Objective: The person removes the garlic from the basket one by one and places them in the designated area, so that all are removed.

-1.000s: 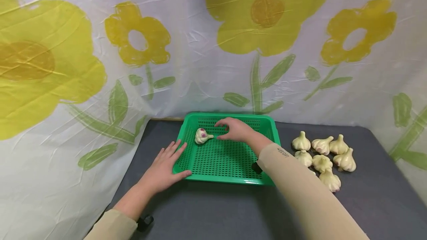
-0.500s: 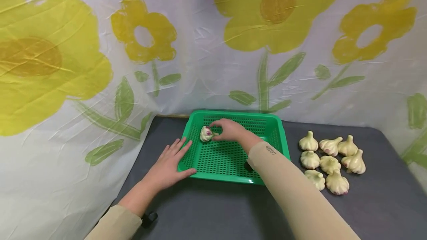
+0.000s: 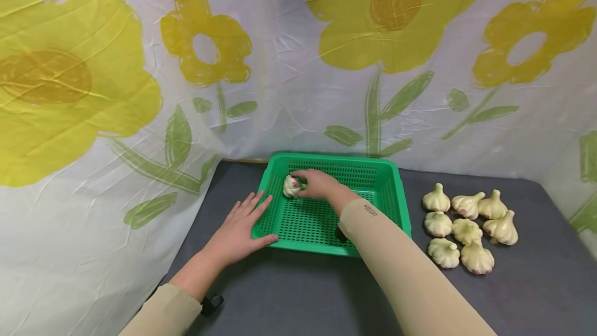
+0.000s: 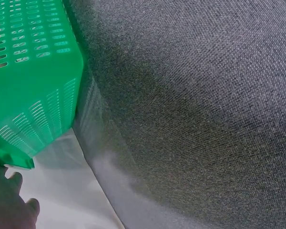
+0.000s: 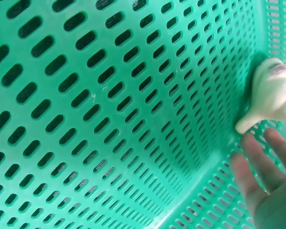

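Observation:
A white garlic bulb with purple patches (image 3: pixel 291 186) lies in the back left corner of a green perforated plastic basket (image 3: pixel 310 247). My right hand (image 3: pixel 322 185) reaches into the basket and pinches this bulb from its stem side, thumb and forefinger at its edges. In the right wrist view the garlic bulb (image 5: pixel 269 95) rests by the basket wall, and other fingers of the right hand (image 5: pixel 271 186) are spread near its stem. My left hand (image 3: pixel 240 227) lies against the basket's left rim with its fingers straight. Some of its fingers (image 4: pixel 15 183) show beneath the basket rim in the left wrist view.
Several garlic bulbs (image 3: pixel 466 231) stand grouped in rows on the dark grey table (image 3: pixel 298 294), right of the basket. A white curtain (image 3: pixel 284 66) painted with yellow flowers hangs behind the table and along its left side.
My right hand has moved left through the basket, from beside the garlic bulb onto it. The left hand stays at the rim. The whole head view has shifted slightly.

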### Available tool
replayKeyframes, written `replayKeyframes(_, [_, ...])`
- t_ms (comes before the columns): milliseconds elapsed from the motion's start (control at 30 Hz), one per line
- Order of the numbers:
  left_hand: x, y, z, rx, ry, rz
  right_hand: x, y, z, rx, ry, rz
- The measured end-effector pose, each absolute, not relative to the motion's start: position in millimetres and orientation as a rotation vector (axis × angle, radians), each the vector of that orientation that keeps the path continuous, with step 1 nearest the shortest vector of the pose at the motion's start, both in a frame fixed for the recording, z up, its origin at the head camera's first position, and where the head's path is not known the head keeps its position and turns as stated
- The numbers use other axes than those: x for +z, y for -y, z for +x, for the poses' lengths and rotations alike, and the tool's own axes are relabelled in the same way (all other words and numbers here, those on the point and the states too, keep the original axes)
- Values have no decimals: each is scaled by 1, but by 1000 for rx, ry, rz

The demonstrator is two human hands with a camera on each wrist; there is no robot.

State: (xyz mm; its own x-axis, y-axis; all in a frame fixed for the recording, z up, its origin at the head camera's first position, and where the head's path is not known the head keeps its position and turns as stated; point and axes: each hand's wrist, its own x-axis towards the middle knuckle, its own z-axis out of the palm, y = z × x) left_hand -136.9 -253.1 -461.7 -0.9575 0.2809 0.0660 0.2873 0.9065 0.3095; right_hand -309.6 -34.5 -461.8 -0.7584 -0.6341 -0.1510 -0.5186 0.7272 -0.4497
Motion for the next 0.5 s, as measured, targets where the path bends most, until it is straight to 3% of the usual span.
replayKeyframes(500, [-462, 253, -139, -487, 3056, -449, -464, 31, -310, -696, -2541, -970])
